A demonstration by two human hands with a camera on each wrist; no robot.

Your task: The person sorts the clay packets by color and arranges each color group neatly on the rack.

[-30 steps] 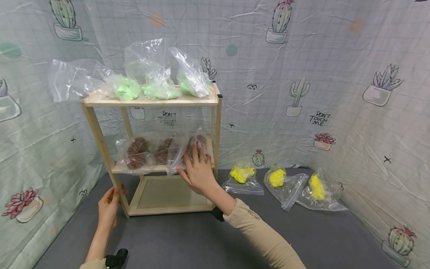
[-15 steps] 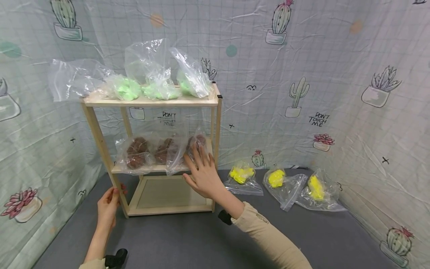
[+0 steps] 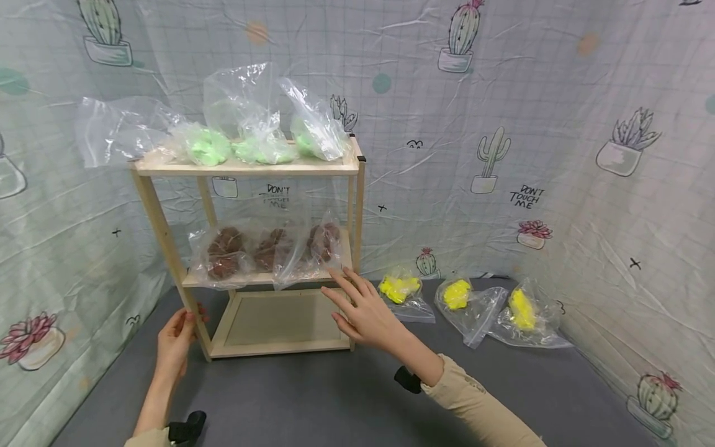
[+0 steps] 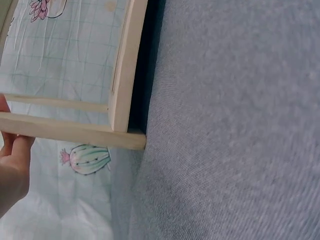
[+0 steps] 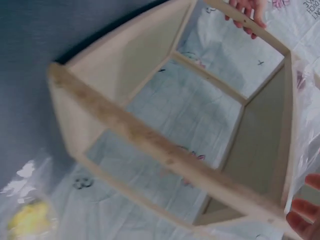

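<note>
A small wooden shelf rack [image 3: 279, 169] stands on the grey table. My left hand [image 3: 174, 341] grips its front left post, with fingers and thumb around the wood, also plain in the left wrist view. Fingers spread, my right hand [image 3: 368, 313] hangs in front of the rack's right side, just below the middle shelf, holding nothing. On that shelf lie three clear bags with brown lumps: a left bag [image 3: 224, 251], a middle bag [image 3: 274, 248] and a right bag [image 3: 324, 241]. The top shelf bears clear bags with light green lumps [image 3: 206, 146].
To the right of the rack, three clear bags with yellow lumps lie on the table: one near the rack [image 3: 399, 288], one in the middle [image 3: 457, 293], one farther right [image 3: 522, 309]. A cactus-print curtain [image 3: 436, 205] surrounds the table.
My right hand has drawn off the right brown bag on the middle shelf and moved down and to the right. The left hand keeps its grip on the post.
</note>
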